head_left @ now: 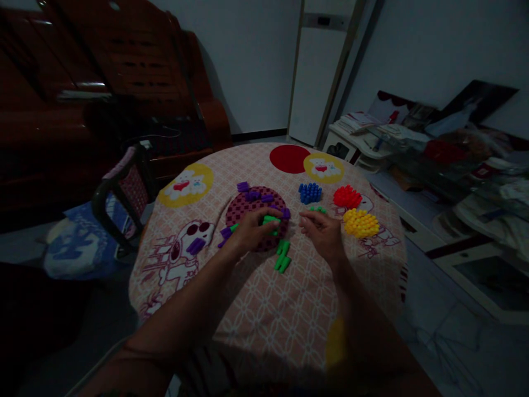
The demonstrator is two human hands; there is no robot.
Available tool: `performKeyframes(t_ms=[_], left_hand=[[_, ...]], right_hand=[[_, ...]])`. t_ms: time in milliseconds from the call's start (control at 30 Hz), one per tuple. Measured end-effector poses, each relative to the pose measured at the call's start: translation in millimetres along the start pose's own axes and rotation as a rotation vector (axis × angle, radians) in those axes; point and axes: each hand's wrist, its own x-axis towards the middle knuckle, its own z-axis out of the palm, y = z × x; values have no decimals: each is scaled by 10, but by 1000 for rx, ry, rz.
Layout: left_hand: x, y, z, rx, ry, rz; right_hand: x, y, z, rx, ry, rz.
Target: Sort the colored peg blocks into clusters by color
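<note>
My left hand (254,230) is over a dark red checked circle (237,212) on the tablecloth, its thumb and fingers closed around green toy blocks (270,220). To its right, my right hand (323,232) has thumb and forefinger pinched together; whatever is between them is too small to make out. A small group of green blocks (317,209) shows just beyond the right fingers. Below and between the hands lie loose green blocks (282,256). Purple blocks (253,196) are scattered on and around the circle, with another purple piece (196,246) farther left.
Blocks sorted by colour stand at the right of the round table: a blue cluster (309,193), a red cluster (347,196) and a yellow cluster (361,223). A folding chair (119,204) is at the left. A cluttered cabinet (388,138) runs along the right wall.
</note>
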Motion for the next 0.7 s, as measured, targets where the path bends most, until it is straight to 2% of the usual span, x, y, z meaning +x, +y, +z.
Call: performKeyframes(t_ms=[133,267,433,600,700], left_hand=[[37,-21,259,-327,-24,-62],[32,-86,386,-484,-41,-123],[10,-124,473,-538,-52,-161],[-49,-150,623,-567,-44,-200],[-90,-144,688,-565,-21,-192]], right_hand=[[-49,-91,104,118,-165,87],[-12,-76,83,219,-184,241],[25,-53,66,227,-238,307],[7,-89,73,196,-180,271],[-2,-104,79,193,-197,250]])
